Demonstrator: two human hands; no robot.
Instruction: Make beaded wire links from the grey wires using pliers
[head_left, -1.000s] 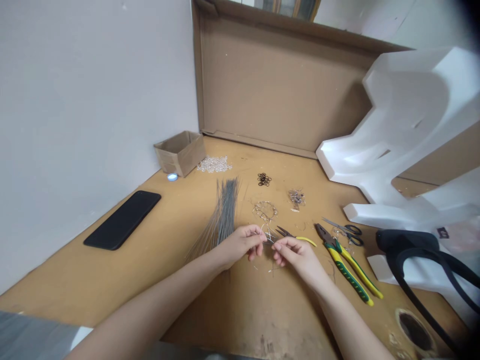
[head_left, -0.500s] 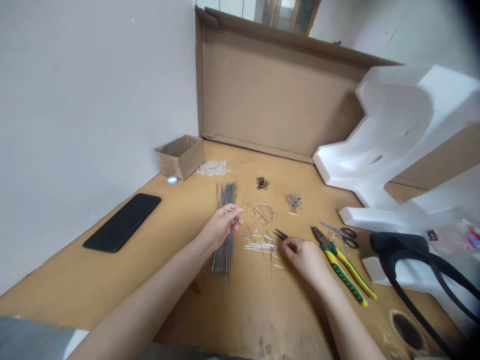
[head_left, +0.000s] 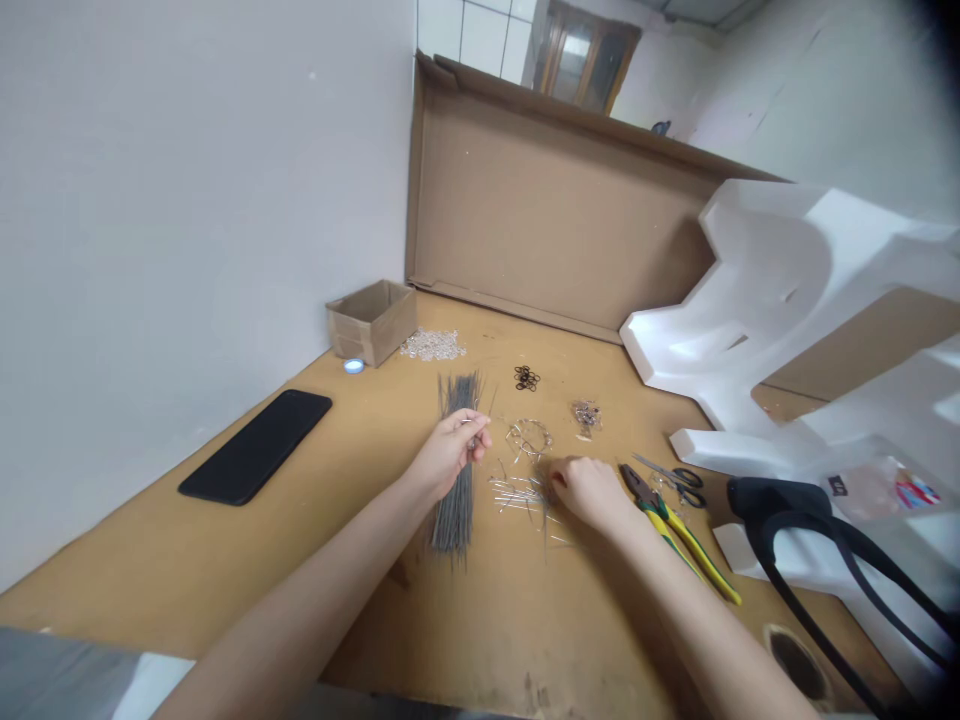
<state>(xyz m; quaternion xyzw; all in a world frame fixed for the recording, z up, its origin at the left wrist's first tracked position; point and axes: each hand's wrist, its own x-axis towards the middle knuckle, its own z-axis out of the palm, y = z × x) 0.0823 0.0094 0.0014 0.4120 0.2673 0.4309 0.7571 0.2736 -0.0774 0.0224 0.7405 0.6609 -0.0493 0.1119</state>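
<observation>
My left hand (head_left: pixel 455 452) is closed in a pinch above a bundle of thin grey wires (head_left: pixel 453 520); whatever lies between its fingertips is too small to make out. My right hand (head_left: pixel 589 492) is closed, knuckles up, at the right end of some loose silvery wire pieces (head_left: pixel 517 494). Its fingertips are turned away, so what they grip is hidden. Just beyond the hands lies a ring of bent wire pieces (head_left: pixel 529 437). Pliers with yellow and green handles (head_left: pixel 694 545) rest to the right of my right hand, beside black-handled scissors (head_left: pixel 688 482).
Farther back are black rings (head_left: pixel 526 377), small metal parts (head_left: pixel 586 414) and clear bits (head_left: pixel 433 345) by a small cardboard box (head_left: pixel 371 325). A black phone (head_left: pixel 256 445) lies left. A cardboard panel (head_left: pixel 555 200) and white foam (head_left: pixel 757 270) border the table.
My right hand has moved left and slightly away from me, turning knuckles up; the dark pointed tips that stuck out from its fingers are now hidden. My left hand keeps its pinch. The view has tilted up slightly.
</observation>
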